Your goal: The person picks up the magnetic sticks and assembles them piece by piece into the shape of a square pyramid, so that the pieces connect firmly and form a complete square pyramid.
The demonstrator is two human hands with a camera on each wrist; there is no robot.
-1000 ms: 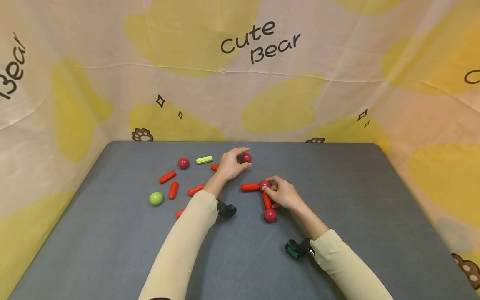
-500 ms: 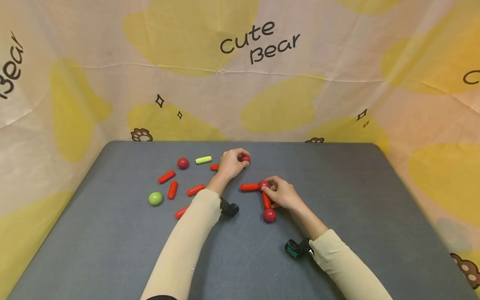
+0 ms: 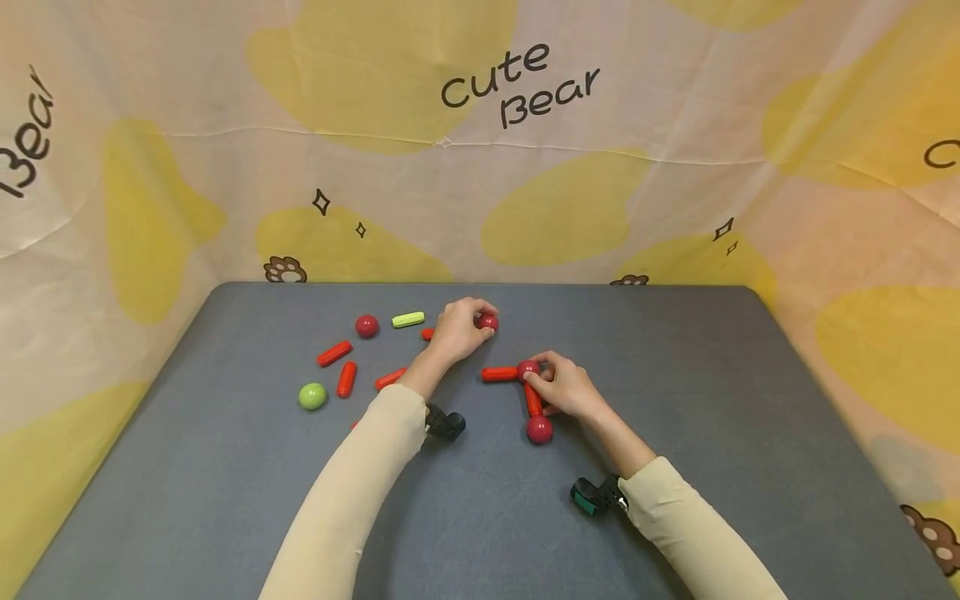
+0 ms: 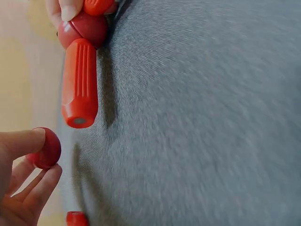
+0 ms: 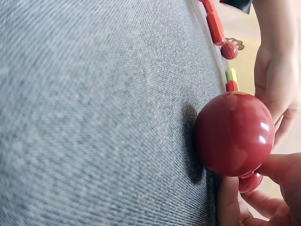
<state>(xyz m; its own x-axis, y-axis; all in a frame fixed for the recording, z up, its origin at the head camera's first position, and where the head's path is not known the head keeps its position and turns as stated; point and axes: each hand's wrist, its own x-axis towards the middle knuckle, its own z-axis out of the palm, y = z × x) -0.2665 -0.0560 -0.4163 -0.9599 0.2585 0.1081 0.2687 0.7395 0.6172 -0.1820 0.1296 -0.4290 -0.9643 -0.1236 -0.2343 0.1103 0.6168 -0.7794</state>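
A loose red ball [image 3: 487,322] is pinched between the thumb and fingers of my left hand [image 3: 459,330], near the table's far side. In the left wrist view, thumb and fingertips touch that ball [image 4: 48,148] on opposite sides. My right hand [image 3: 567,387] grips a joined piece at its corner ball [image 3: 528,370]. From this corner one red rod [image 3: 499,375] points left, its end bare in the left wrist view. A second red rod [image 3: 533,402] runs toward me to another red ball [image 3: 539,430]. The right palm's underside is hidden.
On the grey table [image 3: 675,375], left of my hands, lie several loose red rods [image 3: 347,379], a red ball [image 3: 367,326], a green ball [image 3: 312,396] and a light green rod [image 3: 408,320]. My left forearm partly covers some rods. A patterned cloth [image 3: 555,208] stands behind.
My left fingers have closed onto the loose red ball, and it has shifted slightly left and toward me. My right hand and the joined piece stay in place.
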